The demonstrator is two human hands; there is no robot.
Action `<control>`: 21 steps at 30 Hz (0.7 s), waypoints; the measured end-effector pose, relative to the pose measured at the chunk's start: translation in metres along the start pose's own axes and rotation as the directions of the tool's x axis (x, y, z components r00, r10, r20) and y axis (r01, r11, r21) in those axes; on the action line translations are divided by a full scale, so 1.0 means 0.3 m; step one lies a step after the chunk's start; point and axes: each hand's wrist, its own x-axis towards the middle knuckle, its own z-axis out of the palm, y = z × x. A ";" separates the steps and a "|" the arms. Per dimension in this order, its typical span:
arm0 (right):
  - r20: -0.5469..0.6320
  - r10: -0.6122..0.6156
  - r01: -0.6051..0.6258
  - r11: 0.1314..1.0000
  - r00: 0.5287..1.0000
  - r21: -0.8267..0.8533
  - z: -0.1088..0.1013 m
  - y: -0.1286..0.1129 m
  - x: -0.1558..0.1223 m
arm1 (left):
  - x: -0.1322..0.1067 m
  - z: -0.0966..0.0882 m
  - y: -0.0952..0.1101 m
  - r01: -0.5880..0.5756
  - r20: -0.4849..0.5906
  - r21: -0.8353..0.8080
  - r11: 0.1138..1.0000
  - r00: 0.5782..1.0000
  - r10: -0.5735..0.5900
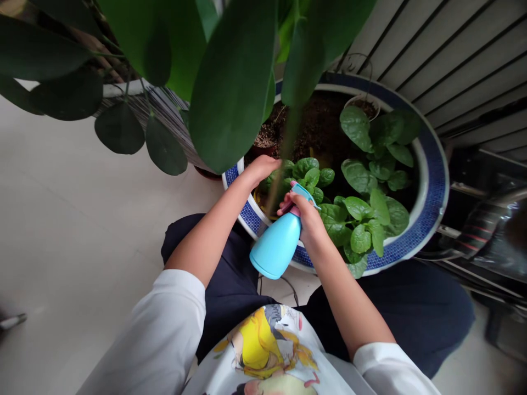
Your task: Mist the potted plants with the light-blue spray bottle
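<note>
My right hand [309,216] is wrapped round the neck and trigger of a light blue spray bottle [275,245]. The bottle is tilted, with its pink-and-blue head toward the plants and its base toward me. My left hand [262,169] reaches over the near left rim, fingers stretched out at the edge of a small leafy plant [312,173]; whether they touch a leaf is hard to see. Both hands are over a large oval planter [437,170] with a blue-and-white rim and dark soil. Broad green leaves [366,219] grow at its near right side.
Large hanging leaves [234,82] cover the upper left and middle of the view. A small white pot [373,104] sits inside the planter at the back. Slatted panelling [444,49] stands behind it. Dark shelving with a plastic-wrapped item [500,230] is at the right.
</note>
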 end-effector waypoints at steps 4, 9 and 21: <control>0.023 -0.033 0.033 0.999 0.999 -0.011 0.009 -0.007 -0.006 | 0.003 0.002 -0.003 -0.080 0.049 0.094 0.992 0.996 0.076; 0.070 -0.068 0.070 0.997 0.995 -0.034 0.025 -0.015 -0.017 | -0.006 0.028 0.001 -0.192 0.019 0.155 0.969 0.981 0.191; 0.072 -0.093 0.099 0.991 0.993 -0.088 0.024 -0.027 -0.020 | -0.007 0.032 0.017 -0.128 -0.046 0.045 0.991 0.991 0.130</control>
